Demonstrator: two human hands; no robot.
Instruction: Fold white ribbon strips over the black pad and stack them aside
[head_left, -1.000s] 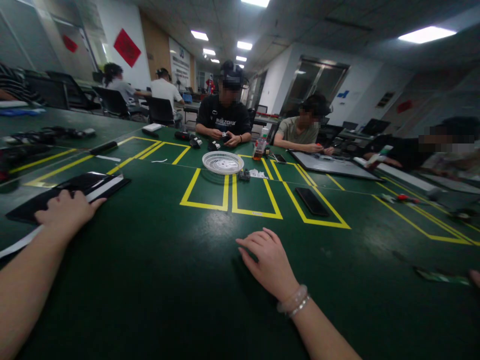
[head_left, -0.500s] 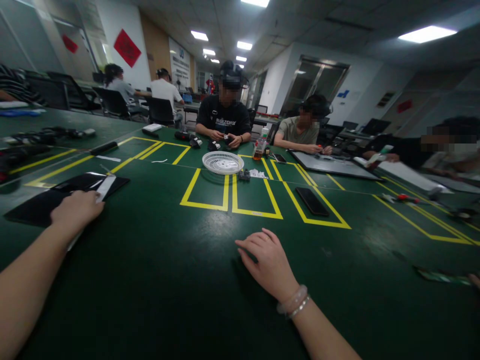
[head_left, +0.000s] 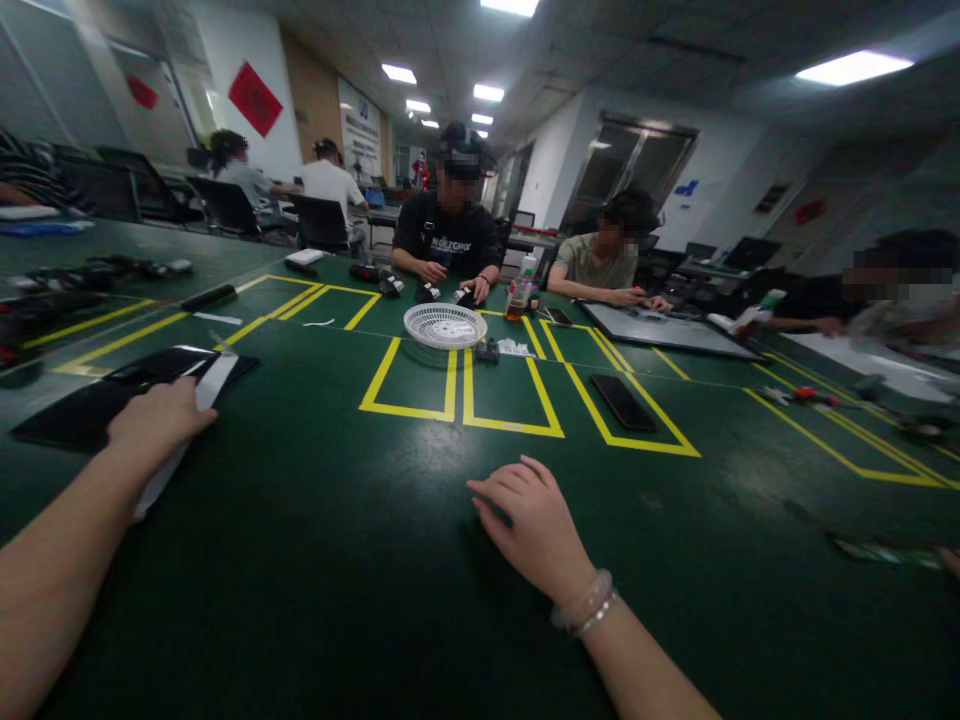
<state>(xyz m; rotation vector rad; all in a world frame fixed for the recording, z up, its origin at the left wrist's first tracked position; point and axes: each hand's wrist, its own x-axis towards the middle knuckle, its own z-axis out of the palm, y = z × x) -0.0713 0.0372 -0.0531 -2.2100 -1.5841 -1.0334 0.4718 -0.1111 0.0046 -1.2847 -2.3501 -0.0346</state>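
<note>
My left hand (head_left: 161, 418) is at the left, its fingers closed over a long white strip (head_left: 216, 380) that slants past it on both sides. The fingertips are partly hidden behind the hand. Under and beyond the hand lies a shiny black flat sheet or bag (head_left: 71, 412). My right hand (head_left: 534, 520) rests on the green table (head_left: 360, 590) near the middle, holding nothing. Its fingers are loosely bent, with the thumb apart from them. Bracelets circle that wrist.
Ahead are a white round basket (head_left: 444, 318), a small dark part (head_left: 489, 350) and a black phone (head_left: 622, 400). A bottle (head_left: 517, 298) stands farther back. Yellow tape (head_left: 409, 408) marks the table. People sit across it, one (head_left: 448, 230) with hands on small black-and-white items.
My left hand has shifted slightly right with the white strip, and more of the strip shows below it. My right hand is nearly still. The person opposite has lowered an item to the table.
</note>
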